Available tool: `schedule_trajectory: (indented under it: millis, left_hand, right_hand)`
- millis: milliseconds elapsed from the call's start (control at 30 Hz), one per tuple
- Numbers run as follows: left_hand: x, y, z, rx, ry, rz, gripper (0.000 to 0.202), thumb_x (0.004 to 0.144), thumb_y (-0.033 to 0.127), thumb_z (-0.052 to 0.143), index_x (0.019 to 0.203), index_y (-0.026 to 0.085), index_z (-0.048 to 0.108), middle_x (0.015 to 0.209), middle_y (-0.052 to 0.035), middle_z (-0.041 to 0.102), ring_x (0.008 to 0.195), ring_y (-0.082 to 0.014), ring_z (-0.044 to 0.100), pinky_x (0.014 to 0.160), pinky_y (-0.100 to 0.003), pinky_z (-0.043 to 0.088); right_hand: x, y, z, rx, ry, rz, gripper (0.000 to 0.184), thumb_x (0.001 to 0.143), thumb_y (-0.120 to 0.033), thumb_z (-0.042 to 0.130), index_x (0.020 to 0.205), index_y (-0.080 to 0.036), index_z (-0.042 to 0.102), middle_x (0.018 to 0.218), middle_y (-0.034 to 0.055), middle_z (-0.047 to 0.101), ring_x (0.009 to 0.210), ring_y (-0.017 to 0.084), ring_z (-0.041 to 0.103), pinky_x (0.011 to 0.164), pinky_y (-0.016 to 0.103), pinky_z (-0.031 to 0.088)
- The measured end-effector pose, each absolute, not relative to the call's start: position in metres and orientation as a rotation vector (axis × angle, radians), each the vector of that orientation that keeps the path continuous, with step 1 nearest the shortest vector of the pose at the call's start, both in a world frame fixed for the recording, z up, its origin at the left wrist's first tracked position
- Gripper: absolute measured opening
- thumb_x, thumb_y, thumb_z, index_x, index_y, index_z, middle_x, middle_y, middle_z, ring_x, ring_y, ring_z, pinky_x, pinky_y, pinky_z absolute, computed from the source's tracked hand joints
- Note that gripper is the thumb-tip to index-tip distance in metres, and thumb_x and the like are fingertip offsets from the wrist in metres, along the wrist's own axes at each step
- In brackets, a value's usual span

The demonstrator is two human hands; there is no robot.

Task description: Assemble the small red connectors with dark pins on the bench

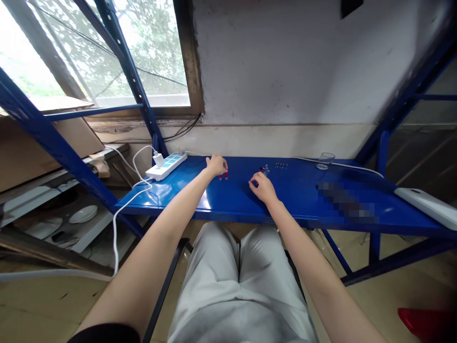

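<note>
My left hand [216,165] is above the blue tabletop with its fingers bent down and closed. At its fingertips is a small red piece [226,175] with a pale lower end; a similar red piece [220,177] is just beside it. My right hand [263,187] is further right, low over the table, its thumb and forefinger curled together. Whatever it may hold is too small to make out. Just beyond that hand lie some small clear and dark pieces [266,168]. Several tiny metallic-looking pieces [281,166] sit in a row to their right.
On the blue table [235,205], a white power strip [166,166] with a plugged-in cable is at left. A clear glass [324,161] stands at back right, near a blurred-out object [346,202] and a white device [428,205]. Blue metal posts [134,76] frame the table.
</note>
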State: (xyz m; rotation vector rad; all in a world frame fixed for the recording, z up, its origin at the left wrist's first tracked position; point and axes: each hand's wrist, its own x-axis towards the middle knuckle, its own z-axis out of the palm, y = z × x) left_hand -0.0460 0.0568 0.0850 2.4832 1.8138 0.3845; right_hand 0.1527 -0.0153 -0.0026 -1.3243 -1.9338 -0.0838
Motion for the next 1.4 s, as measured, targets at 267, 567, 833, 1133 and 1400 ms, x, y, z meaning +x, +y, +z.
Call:
schedule_trajectory:
  millis: [267, 567, 833, 1133, 1400]
  left_hand:
    - [-0.0522, 0.0614, 0.077, 2.428, 1.887, 0.383, 0.011, 0.064, 0.023, 0.066, 0.074, 0.022, 0.07, 0.086, -0.0086, 0.063, 0.108, -0.031, 0.042, 0.089, -0.05, 0.031]
    - [-0.0522, 0.0575, 0.0779, 2.378, 1.913, 0.403, 0.01, 0.065, 0.022, 0.065, 0.075, 0.021, 0.069, 0.088, -0.0076, 0.064, 0.108, -0.0297, 0.042, 0.09, -0.049, 0.03]
    - [-0.0511, 0.056, 0.0773, 2.311, 1.954, 0.424, 0.01, 0.067, 0.026, 0.064, 0.075, 0.022, 0.069, 0.093, -0.0064, 0.066, 0.106, -0.0284, 0.045, 0.093, -0.05, 0.026]
    - [-0.0495, 0.0568, 0.0771, 2.284, 1.98, 0.419, 0.011, 0.067, 0.029, 0.064, 0.074, 0.022, 0.068, 0.093, -0.0064, 0.066, 0.104, -0.0276, 0.048, 0.093, -0.051, 0.026]
    - [-0.0489, 0.0566, 0.0757, 2.273, 1.964, 0.45, 0.012, 0.067, 0.028, 0.063, 0.076, 0.022, 0.068, 0.095, -0.0059, 0.066, 0.104, -0.0274, 0.049, 0.092, -0.051, 0.027]
  right_hand:
    - [0.1521, -0.0149, -0.0029, -1.332, -1.937, -0.067, 0.013, 0.081, -0.026, 0.045, 0.072, -0.02, 0.051, 0.09, 0.0066, 0.054, 0.069, 0.015, 0.05, 0.06, 0.027, 0.037]
    - [0.1522, -0.0148, -0.0029, -1.327, -1.943, -0.052, 0.014, 0.081, -0.027, 0.044, 0.072, -0.02, 0.051, 0.09, 0.0069, 0.054, 0.068, 0.015, 0.05, 0.059, 0.028, 0.037]
    - [0.1522, -0.0153, -0.002, -1.321, -1.944, -0.057, 0.013, 0.081, -0.026, 0.044, 0.071, -0.02, 0.05, 0.089, 0.0064, 0.055, 0.068, 0.015, 0.05, 0.059, 0.027, 0.037]
    - [0.1528, -0.0147, -0.0032, -1.324, -1.949, -0.058, 0.015, 0.082, -0.028, 0.044, 0.071, -0.02, 0.051, 0.089, 0.0062, 0.054, 0.068, 0.015, 0.05, 0.06, 0.027, 0.037]
    - [0.1526, -0.0161, -0.0016, -1.346, -1.949, -0.039, 0.016, 0.082, -0.028, 0.044, 0.072, -0.02, 0.052, 0.09, 0.007, 0.054, 0.07, 0.016, 0.05, 0.061, 0.028, 0.037]
